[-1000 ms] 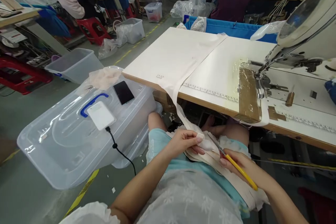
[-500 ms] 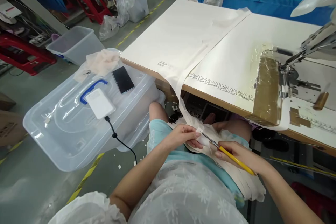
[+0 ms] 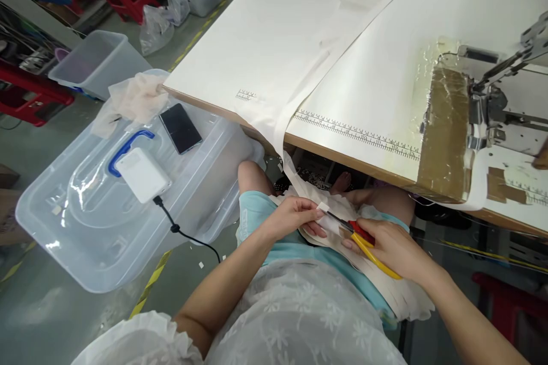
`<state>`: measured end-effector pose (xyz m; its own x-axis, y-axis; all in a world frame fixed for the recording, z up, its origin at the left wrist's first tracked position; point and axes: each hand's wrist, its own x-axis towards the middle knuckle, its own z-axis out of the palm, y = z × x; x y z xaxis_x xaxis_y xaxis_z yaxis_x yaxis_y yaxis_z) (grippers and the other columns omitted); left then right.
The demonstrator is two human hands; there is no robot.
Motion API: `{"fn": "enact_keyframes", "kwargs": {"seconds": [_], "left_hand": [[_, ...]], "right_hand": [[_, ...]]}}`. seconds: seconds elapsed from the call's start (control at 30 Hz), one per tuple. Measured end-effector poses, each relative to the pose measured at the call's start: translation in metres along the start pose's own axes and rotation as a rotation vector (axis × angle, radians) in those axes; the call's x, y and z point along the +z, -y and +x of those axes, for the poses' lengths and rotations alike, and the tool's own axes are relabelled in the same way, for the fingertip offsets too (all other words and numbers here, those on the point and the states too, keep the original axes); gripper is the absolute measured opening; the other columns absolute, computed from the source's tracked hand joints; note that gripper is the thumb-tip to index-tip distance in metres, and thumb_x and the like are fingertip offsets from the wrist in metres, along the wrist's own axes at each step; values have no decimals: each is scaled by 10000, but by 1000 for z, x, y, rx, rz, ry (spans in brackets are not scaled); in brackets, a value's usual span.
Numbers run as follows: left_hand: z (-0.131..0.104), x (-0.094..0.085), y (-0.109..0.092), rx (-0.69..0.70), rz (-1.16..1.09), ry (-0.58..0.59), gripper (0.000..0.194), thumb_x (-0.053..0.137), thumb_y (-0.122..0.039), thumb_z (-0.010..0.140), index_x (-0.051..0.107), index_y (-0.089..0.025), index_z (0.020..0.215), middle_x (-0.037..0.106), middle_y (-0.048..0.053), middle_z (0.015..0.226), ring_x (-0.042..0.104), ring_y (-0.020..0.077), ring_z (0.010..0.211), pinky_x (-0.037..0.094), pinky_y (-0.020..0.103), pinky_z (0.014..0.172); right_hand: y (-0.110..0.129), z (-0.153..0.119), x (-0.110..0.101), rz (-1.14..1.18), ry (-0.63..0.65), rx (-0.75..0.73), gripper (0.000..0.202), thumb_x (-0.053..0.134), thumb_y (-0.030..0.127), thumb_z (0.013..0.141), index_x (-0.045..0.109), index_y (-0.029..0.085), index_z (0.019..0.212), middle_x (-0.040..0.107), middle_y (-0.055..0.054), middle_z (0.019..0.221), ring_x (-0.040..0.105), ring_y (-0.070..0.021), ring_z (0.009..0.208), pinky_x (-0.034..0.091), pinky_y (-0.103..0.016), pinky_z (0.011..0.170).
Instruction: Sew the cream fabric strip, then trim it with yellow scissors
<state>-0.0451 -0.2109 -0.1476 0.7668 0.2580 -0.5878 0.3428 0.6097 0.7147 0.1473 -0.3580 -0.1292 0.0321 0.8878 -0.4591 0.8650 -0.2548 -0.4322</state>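
My left hand (image 3: 302, 218) pinches the end of a pale fabric strip above my lap. In my right hand (image 3: 383, 242) are scissors (image 3: 370, 251) with yellow and red handles; their blades point left and lie at the strip's end, by my left fingertips. A small white piece (image 3: 322, 206) shows at the blade tips. The long pale strip (image 3: 295, 117) runs from the white table down over its front edge to my lap, where more cream fabric (image 3: 396, 291) lies in folds.
A sewing machine (image 3: 492, 108) stands on the right of the white table (image 3: 274, 28). At the left, a lidded clear box (image 3: 103, 228) carries a phone (image 3: 180, 128), a white power bank (image 3: 142, 174) with a black cable, and crumpled fabric (image 3: 139, 97).
The view has shifted down and closer to the table. My right hand has turned the scissors, so the red handle part now shows and the handles are apart.
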Motion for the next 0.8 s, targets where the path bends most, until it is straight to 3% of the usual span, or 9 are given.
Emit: {"fn": "enact_keyframes", "kwargs": {"seconds": [0.33,0.53,0.7,0.8], "left_hand": [[-1,-4,0,17,-6,21,424,763,-547,704,589,-161,696,731,66,648,726,208,646,552,269,625],[-2,1,-3,-9,16,44,412,778,-543,681,618,-163,699,726,52,635,719,200,641,549,268,631],[-4,1,-6,3,39,34,444,750,-588,700,636,-160,720,728,58,651,721,199,656,552,268,643],[-2,8,-1,32,58,30,471,743,-604,706,624,-158,802,714,55,644,730,221,688,561,298,679]], "right_hand": [[-4,2,6,-63,-39,-3,446,408,585,913,312,257,627,537,-16,556,487,-185,501,252,-291,511],[1,3,6,-125,-77,-42,355,457,509,904,381,252,672,600,-28,619,534,-195,531,242,-288,504],[1,6,6,-14,-79,6,447,456,578,886,342,252,601,518,-7,521,477,-171,473,239,-288,491],[4,6,7,174,-127,5,442,518,612,848,378,251,635,532,1,569,497,-171,514,299,-280,493]]}}
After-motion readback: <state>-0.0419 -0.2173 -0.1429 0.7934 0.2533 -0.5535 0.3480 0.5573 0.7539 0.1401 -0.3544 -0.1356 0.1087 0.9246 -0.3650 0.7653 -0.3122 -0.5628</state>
